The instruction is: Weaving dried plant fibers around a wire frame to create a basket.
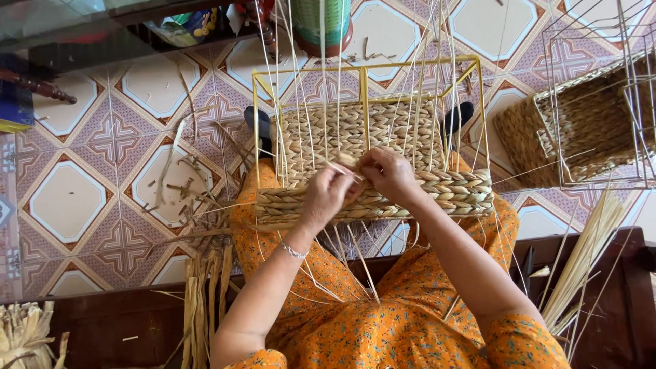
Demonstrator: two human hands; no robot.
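A half-woven straw basket (437, 195) on a yellow wire frame (364, 75) rests on my lap over an orange flowered dress. Many thin pale reeds (321, 82) stand up from the weave. My left hand (326, 195) and my right hand (388, 172) meet at the basket's near rim. Both pinch the same flat straw strand (344, 162) between their fingers, right against the braided edge. A thin bracelet sits on my left wrist.
A finished woven basket (581, 126) inside a grey wire frame stands at the right on the patterned tile floor. Loose straw bundles lie at the lower left (205, 294) and lower right (581, 260). A green cylinder (321, 24) stands beyond the frame. Straw scraps litter the tiles.
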